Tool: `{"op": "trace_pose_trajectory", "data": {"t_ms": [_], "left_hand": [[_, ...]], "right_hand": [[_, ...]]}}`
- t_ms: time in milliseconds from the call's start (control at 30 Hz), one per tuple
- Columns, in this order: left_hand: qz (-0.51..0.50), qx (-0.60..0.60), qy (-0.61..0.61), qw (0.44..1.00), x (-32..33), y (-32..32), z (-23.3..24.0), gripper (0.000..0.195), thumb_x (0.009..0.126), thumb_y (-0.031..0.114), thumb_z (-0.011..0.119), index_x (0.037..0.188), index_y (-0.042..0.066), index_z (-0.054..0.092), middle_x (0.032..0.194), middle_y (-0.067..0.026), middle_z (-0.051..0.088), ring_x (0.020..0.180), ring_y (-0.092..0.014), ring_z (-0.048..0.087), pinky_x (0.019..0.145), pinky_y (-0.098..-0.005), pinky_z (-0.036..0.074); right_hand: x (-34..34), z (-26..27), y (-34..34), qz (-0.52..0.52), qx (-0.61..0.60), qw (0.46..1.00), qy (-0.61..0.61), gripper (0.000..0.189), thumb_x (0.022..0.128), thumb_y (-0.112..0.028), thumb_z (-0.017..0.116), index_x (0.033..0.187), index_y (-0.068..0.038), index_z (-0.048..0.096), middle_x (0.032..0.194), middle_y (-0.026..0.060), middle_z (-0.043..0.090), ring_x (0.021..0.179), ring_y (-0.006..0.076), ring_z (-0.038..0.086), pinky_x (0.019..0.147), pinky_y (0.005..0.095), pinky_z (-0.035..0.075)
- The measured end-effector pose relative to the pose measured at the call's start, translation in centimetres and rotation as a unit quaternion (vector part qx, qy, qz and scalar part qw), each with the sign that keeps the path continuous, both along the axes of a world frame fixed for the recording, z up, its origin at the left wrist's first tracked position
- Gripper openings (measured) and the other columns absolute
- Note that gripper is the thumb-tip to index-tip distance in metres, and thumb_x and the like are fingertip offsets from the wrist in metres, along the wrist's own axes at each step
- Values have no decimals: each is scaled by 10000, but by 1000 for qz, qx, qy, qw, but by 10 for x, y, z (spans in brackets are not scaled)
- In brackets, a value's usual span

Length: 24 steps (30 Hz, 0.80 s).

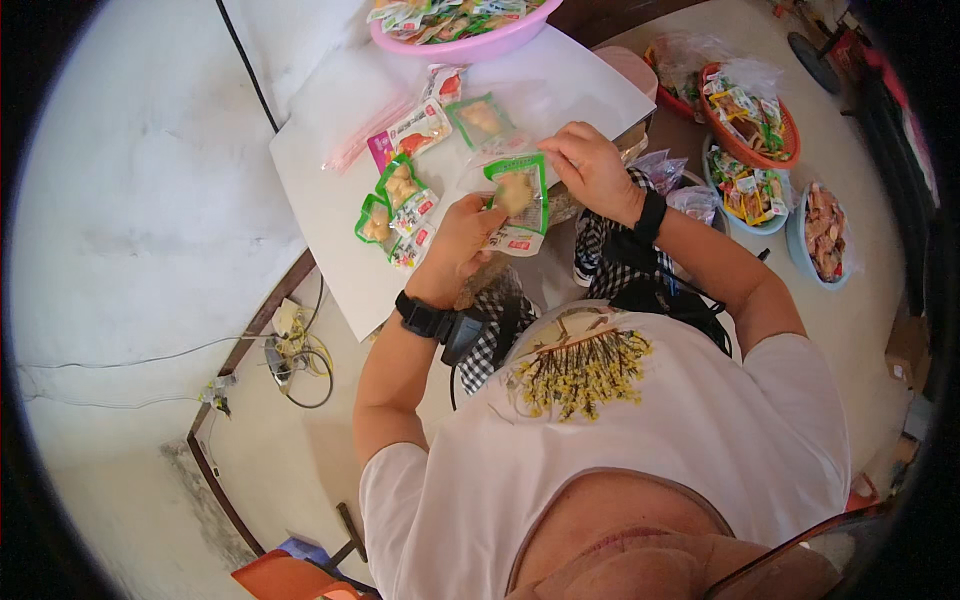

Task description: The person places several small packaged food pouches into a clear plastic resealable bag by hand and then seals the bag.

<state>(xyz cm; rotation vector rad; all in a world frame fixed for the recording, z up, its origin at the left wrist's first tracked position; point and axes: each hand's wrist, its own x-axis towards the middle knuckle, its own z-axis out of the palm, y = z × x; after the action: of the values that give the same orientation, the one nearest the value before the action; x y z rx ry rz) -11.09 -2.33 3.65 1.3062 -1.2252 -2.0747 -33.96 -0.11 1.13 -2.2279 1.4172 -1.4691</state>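
My left hand (463, 236) grips a green-edged clear food packet (517, 196) by its lower left side, above the near edge of a white tabletop (322, 202). Pale food shows through its window. My right hand (592, 169) is at the packet's upper right corner, thumb and forefinger close together; whether they pinch anything is unclear. Thin clear plastic (501, 148) lies just beyond the packet. Another green-edged packet (480, 120) rests farther back. Left of my hands lie two smaller green-edged packets (401, 184) and a white-and-purple packet (416, 136).
A pink basin (469, 51) full of packets stands at the table's far edge, near flat plastic bags (375, 135). On the right are an orange basket (789, 139), a blue basin of packets (772, 225) and a basin of brown food (806, 259). Cables (300, 352) lie by the left wall.
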Motion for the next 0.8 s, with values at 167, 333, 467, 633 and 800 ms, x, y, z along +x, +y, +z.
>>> {"op": "trace_pose_trajectory", "data": {"t_ms": [167,333,467,633,800], "left_hand": [[-19,23,-50,998,13,2,5,371,928,69,541,1280,-24,472,1000,-99,642,593,-102,602,328,-161,304],[16,72,83,994,15,20,18,437,925,55,556,1346,12,449,1068,-72,637,735,-101,610,427,-161,353],[39,70,139,987,6,28,22,520,899,6,563,1396,39,414,1123,-60,624,827,-104,610,500,-174,368],[55,42,62,996,-7,18,19,561,884,-24,556,1414,38,383,1105,-76,616,768,-106,603,463,-179,346],[45,26,19,998,3,13,12,563,895,-20,541,1424,33,356,1069,-88,610,675,-87,548,434,-185,325]], "right_hand": [[-1,-1,3,6,23,999,-29,119,847,-39,625,963,-26,642,849,116,584,812,300,576,701,383,475],[0,2,5,29,10,999,-19,96,832,-62,640,924,-35,651,881,108,595,836,304,582,722,391,485],[3,-1,4,35,15,999,-14,107,829,-67,647,931,-39,666,895,92,606,849,296,587,736,386,488],[3,-1,3,31,19,999,-16,114,833,-70,650,940,-43,676,885,88,617,850,291,590,738,381,489],[-1,1,2,-1,37,999,-39,108,842,-79,650,939,-45,679,878,89,623,842,292,586,733,383,486]]}}
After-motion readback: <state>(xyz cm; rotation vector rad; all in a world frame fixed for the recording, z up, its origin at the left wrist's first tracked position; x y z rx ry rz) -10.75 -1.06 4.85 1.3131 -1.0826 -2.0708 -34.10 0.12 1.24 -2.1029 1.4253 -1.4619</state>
